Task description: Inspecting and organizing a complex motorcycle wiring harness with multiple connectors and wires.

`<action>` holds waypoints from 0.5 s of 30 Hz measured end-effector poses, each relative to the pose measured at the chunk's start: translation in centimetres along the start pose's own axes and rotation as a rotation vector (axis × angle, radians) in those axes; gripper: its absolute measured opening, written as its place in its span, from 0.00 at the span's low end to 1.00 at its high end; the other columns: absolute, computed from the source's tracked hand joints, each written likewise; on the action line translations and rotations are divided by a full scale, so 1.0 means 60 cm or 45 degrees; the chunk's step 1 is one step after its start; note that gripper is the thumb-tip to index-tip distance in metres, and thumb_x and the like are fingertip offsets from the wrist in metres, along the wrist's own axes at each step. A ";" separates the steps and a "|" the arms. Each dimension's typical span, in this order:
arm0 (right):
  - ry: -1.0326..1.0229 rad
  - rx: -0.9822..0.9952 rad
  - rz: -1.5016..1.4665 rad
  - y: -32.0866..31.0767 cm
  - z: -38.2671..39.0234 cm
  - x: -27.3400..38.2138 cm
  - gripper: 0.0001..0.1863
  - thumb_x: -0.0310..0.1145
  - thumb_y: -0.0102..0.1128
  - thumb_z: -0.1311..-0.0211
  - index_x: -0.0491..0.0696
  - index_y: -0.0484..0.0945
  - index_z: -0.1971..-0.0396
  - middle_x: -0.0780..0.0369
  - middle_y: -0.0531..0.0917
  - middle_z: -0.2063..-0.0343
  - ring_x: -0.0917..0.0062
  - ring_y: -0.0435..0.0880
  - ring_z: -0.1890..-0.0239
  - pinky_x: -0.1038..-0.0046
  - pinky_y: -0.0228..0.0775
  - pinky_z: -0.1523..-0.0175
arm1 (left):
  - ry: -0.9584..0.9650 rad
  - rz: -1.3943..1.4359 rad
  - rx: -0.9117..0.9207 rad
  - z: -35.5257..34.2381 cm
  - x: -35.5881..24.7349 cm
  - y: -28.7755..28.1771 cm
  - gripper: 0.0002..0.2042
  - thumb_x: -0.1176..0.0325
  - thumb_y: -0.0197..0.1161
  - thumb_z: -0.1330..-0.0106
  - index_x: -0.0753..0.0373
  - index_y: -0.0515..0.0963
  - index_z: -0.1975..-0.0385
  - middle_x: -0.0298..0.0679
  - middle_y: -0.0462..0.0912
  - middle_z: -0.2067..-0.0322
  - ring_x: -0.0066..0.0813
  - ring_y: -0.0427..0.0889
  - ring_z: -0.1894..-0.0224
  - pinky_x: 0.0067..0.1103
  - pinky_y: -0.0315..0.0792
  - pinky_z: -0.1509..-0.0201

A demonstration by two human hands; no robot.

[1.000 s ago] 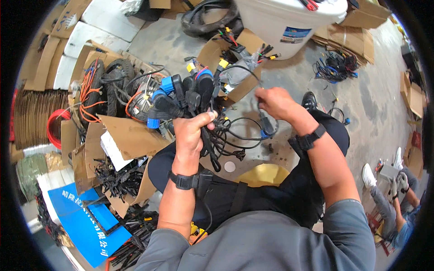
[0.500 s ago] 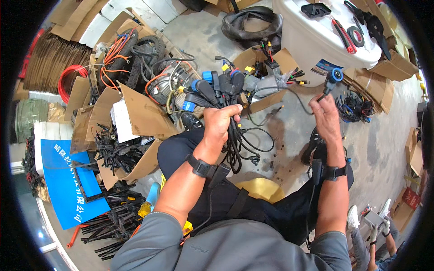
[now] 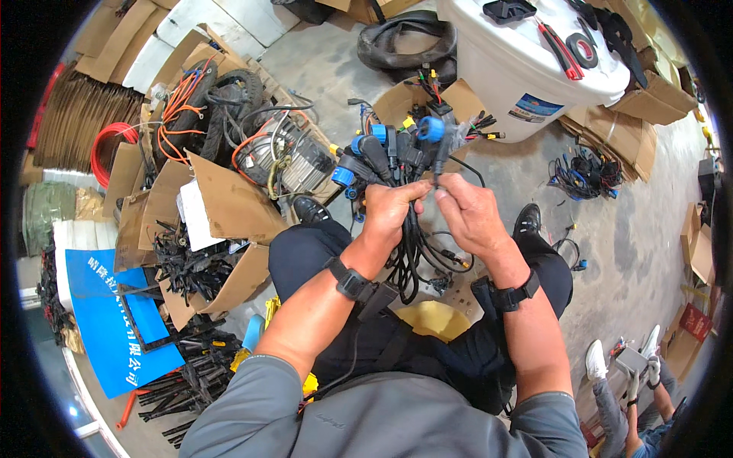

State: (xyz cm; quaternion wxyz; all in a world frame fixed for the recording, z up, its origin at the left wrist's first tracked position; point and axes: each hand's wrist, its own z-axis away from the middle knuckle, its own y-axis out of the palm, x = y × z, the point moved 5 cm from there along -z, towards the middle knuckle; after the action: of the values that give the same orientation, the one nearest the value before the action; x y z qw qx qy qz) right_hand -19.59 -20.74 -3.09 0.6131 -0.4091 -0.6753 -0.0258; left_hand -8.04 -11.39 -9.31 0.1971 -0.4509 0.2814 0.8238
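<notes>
My left hand (image 3: 388, 211) is closed round a bundle of black cables (image 3: 410, 263). Thick black plugs with blue rings and caps stick up above its thumb, while the looped wires hang below toward my lap. Close against the bundle's right side, my right hand (image 3: 470, 212) pinches a single cable just under its blue-ended connector (image 3: 433, 131). The two hands nearly touch at the fingertips. Some of the plugs overlap, so their lower ends are hidden. Beneath the hanging loops, between my legs, is a pale yellow object (image 3: 435, 319).
At the left are an open cardboard box (image 3: 237, 202) of black parts, a blue sheet (image 3: 114, 320) and a pile of black strips (image 3: 206, 374). Ahead stands a white tub (image 3: 496, 69) with tools on top. Cables (image 3: 588, 174) lie on the floor at right; another person (image 3: 641, 404) sits lower right.
My right hand has come in from the right, bringing the blue-ended cable up against the bundle. My left hand keeps its hold on the bundle.
</notes>
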 end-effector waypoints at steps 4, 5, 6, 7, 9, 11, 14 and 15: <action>-0.205 0.071 -0.014 0.015 -0.003 0.003 0.08 0.22 0.54 0.40 0.44 0.74 0.61 0.59 0.81 0.77 0.71 0.83 0.74 0.73 0.73 0.69 | 0.016 0.049 0.036 0.005 -0.002 0.017 0.04 0.78 0.62 0.46 0.72 0.79 0.79 0.37 0.79 0.80 0.21 0.75 0.80 0.19 0.67 0.77; -0.207 0.042 -0.042 0.014 -0.003 0.006 0.08 0.21 0.54 0.41 0.43 0.74 0.61 0.59 0.80 0.77 0.72 0.83 0.75 0.74 0.73 0.69 | 0.045 0.083 0.040 0.007 -0.002 0.020 0.04 0.79 0.61 0.46 0.72 0.79 0.79 0.37 0.79 0.80 0.21 0.75 0.80 0.19 0.66 0.77; -0.210 0.014 -0.070 0.013 -0.002 0.007 0.09 0.19 0.54 0.42 0.42 0.75 0.61 0.59 0.79 0.76 0.73 0.83 0.75 0.75 0.73 0.70 | 0.074 0.119 0.043 0.008 -0.002 0.023 0.04 0.80 0.59 0.47 0.72 0.79 0.80 0.37 0.79 0.80 0.22 0.76 0.79 0.20 0.66 0.77; -0.209 0.016 -0.069 0.014 -0.002 0.007 0.09 0.19 0.54 0.42 0.42 0.75 0.61 0.59 0.79 0.76 0.73 0.83 0.75 0.75 0.73 0.70 | 0.087 0.116 0.098 0.007 0.000 0.025 0.04 0.80 0.57 0.46 0.72 0.79 0.79 0.38 0.79 0.79 0.23 0.76 0.79 0.21 0.67 0.76; -0.175 -0.044 -0.129 0.013 -0.004 0.004 0.09 0.17 0.55 0.43 0.42 0.76 0.62 0.60 0.77 0.75 0.75 0.81 0.76 0.76 0.72 0.70 | 0.061 0.138 0.124 0.005 0.003 0.018 0.05 0.79 0.57 0.47 0.72 0.79 0.78 0.39 0.79 0.79 0.25 0.76 0.79 0.21 0.68 0.75; -0.131 -0.054 -0.154 0.010 -0.005 0.003 0.10 0.19 0.56 0.45 0.43 0.77 0.63 0.58 0.78 0.74 0.69 0.80 0.74 0.72 0.72 0.69 | 0.031 0.156 0.155 0.005 0.004 0.014 0.05 0.78 0.57 0.47 0.72 0.79 0.77 0.40 0.79 0.79 0.26 0.76 0.80 0.22 0.69 0.73; -0.150 -0.084 -0.126 0.002 -0.008 -0.003 0.10 0.19 0.57 0.47 0.44 0.77 0.64 0.58 0.78 0.73 0.65 0.79 0.73 0.69 0.71 0.67 | -0.005 0.292 0.252 0.008 0.004 0.019 0.05 0.77 0.57 0.46 0.72 0.80 0.76 0.41 0.80 0.78 0.27 0.78 0.78 0.22 0.71 0.70; -0.216 -0.097 -0.072 -0.001 -0.009 -0.001 0.10 0.19 0.57 0.47 0.44 0.77 0.64 0.58 0.78 0.73 0.67 0.79 0.72 0.70 0.71 0.67 | -0.048 0.377 0.273 0.011 0.004 0.023 0.06 0.76 0.58 0.45 0.72 0.80 0.75 0.41 0.80 0.77 0.27 0.78 0.77 0.21 0.72 0.69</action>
State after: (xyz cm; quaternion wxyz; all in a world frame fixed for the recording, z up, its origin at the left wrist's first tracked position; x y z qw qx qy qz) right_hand -19.21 -21.08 -2.98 0.5368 -0.4136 -0.7346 -0.0339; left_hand -9.36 -11.99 -8.87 0.1259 -0.3656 0.4271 0.8174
